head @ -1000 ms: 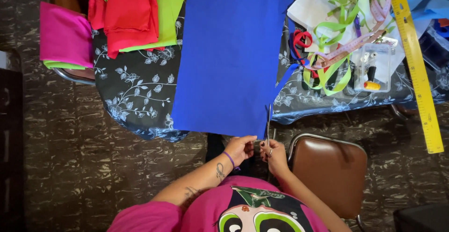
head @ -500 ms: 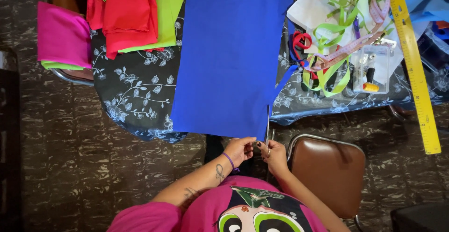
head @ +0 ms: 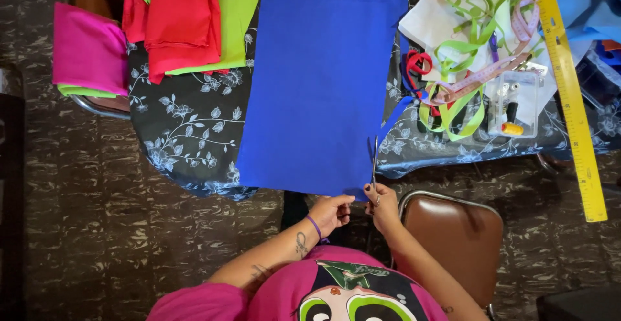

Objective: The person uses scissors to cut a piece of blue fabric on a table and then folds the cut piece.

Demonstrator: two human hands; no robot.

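1. Cutting along the right edge of the blue fabric [head: 317, 88] is the work in hand: the right hand [head: 383, 206] is closed on a pair of scissors [head: 374, 159], blades pointing away from the body, just inside the cloth's right edge.
2. At the near hem, the left hand [head: 331, 210] pinches the fabric, fingers clamped on the lower edge just left of the blades. The two hands sit close together but do not touch.
3. Most of the blue fabric lies flat on the tabletop [head: 187, 127], which is draped in a dark floral cloth; its near edge hangs over the front towards the person.
4. To do this well, I judge the left hand should keep the hem taut and flat so the blades meet a single smooth layer (slack cloth tends to fold and give a ragged line).
5. A thin blue strip [head: 396, 110] angles off the right edge further up; keeping the scissors parallel to the cloth's long edge should hold the strip even in width.
6. Long, steady closes rather than short snips would likely leave a cleaner edge.
7. Nearby: folded red fabric [head: 181, 17] and green fabric [head: 236, 10] at the far left, a tangle of green ribbon [head: 459, 107] and a yellow ruler [head: 572, 101] to the right, and a brown chair [head: 462, 243] beside the person.
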